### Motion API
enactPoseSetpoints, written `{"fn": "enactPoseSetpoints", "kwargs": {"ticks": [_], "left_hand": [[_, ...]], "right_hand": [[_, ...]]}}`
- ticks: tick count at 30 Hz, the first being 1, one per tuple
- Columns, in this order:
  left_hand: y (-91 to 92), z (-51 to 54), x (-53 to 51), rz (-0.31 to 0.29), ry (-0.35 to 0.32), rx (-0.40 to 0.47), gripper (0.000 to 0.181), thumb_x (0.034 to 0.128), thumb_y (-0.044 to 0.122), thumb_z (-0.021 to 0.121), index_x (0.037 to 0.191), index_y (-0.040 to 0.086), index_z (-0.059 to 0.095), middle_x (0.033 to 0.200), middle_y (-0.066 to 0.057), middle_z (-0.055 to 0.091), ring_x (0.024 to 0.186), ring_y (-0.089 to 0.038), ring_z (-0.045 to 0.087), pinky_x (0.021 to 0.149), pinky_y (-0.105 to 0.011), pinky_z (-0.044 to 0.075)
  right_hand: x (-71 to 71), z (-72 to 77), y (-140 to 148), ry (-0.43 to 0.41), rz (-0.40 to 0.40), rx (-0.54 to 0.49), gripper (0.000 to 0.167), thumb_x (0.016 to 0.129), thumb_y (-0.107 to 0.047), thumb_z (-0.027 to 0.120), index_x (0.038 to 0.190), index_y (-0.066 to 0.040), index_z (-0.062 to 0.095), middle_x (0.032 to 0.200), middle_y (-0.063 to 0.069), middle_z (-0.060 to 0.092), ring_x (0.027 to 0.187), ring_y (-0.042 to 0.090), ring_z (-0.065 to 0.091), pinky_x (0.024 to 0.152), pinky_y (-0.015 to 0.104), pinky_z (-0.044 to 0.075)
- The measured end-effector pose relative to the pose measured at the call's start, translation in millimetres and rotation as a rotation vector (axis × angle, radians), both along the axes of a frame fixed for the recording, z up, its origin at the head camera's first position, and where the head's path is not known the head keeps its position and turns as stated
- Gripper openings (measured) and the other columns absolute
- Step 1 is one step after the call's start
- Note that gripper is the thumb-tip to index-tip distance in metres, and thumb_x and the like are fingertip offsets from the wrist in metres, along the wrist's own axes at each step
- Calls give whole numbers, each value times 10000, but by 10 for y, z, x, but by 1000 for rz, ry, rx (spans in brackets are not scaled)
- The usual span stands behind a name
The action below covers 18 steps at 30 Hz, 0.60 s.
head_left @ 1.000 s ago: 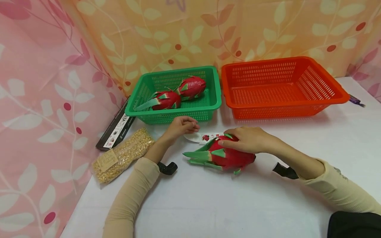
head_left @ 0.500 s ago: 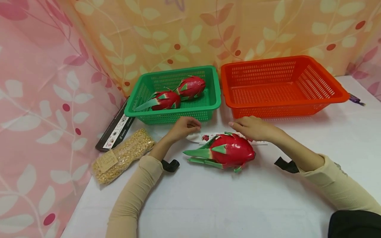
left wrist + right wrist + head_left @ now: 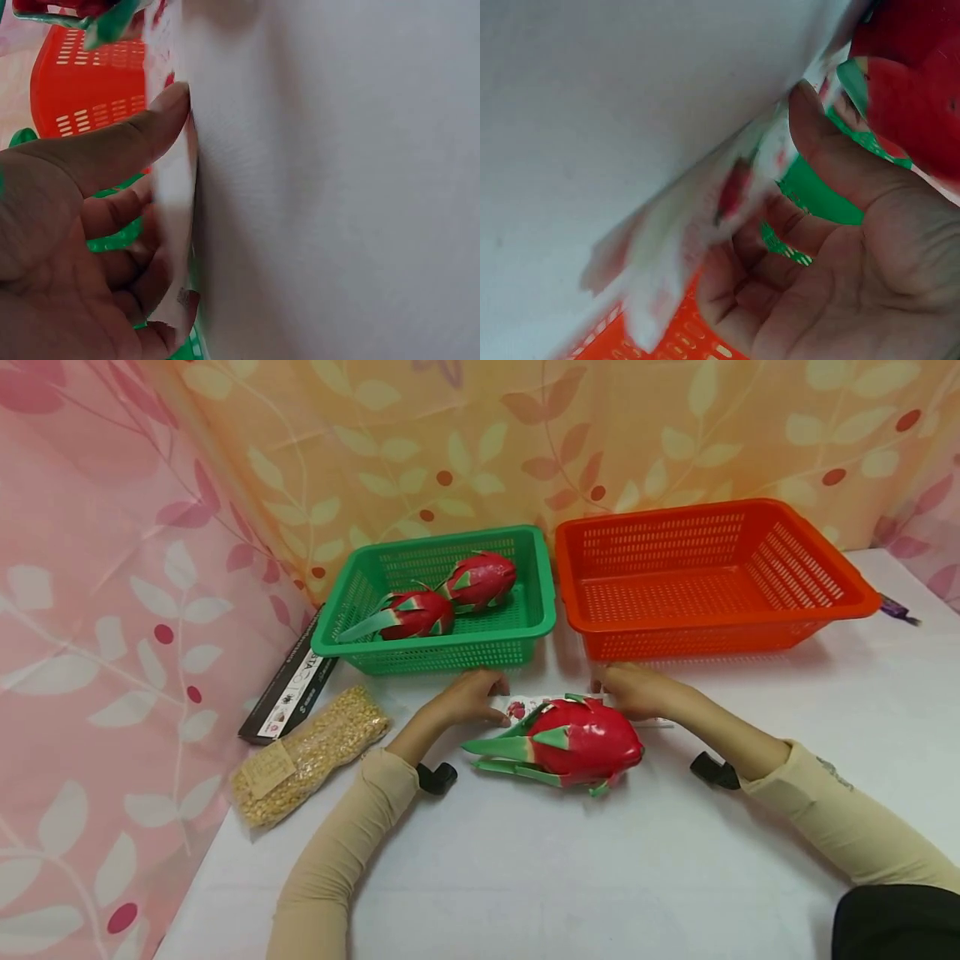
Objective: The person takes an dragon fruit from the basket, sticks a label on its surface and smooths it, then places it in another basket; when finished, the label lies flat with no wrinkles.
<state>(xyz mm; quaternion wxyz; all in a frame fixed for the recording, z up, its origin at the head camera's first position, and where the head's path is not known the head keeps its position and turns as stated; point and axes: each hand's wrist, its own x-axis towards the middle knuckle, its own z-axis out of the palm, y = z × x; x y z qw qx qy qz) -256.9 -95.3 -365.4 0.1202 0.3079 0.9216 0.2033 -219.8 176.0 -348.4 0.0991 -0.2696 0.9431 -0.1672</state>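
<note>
A flat white strip printed with dragon fruit pictures [image 3: 517, 710] lies on the table behind a dragon fruit [image 3: 588, 743]. My left hand [image 3: 471, 697] pinches the strip near its left end; in the left wrist view the thumb is on the near face and the fingers are curled behind. Further right, my right hand [image 3: 636, 691] holds the same strip [image 3: 735, 176] between thumb and curled fingers. The red fruit, with long green leaves pointing left, lies on its side in front of the strip and hides part of it. Neither hand grips the fruit.
Behind the hands stand a green basket [image 3: 442, 651] holding two dragon fruits [image 3: 480, 581] and a red basket [image 3: 697, 628]. At left lie a bag of yellow kernels [image 3: 315, 752] and a black box [image 3: 288, 689]. A small purple item [image 3: 896, 608] sits far right.
My right hand has let go of the dragon fruit, moved back behind it and taken hold of the printed strip. My left hand has moved slightly right and lower onto the strip's left end.
</note>
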Motion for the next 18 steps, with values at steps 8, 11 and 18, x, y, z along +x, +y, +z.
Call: {"fn": "enactPoseSetpoints", "kwargs": {"ticks": [8,11,18], "left_hand": [[-15,6,-14,-69,-49,115,139,783,118,714,842,31,623,729,-7,525,703,-106,403,630,-202,334],[-34,66,-4,-87,-40,192,71,838,82,643,843,11,642,753,-40,603,698,-86,459,642,-189,372],[-27,352,56,-66,-4,318,95,865,88,612,864,7,663,820,-88,668,728,-109,526,660,-201,419]], "right_hand": [[4,64,5,-5,-9,-26,28,795,-25,613,768,-34,615,650,19,498,631,161,447,574,285,395],[19,123,31,-7,-35,-54,28,797,-32,641,775,-33,625,620,6,478,597,144,416,538,253,333],[66,364,4,87,-52,-91,159,793,-100,697,934,-32,666,785,43,644,684,162,532,595,296,481]]}}
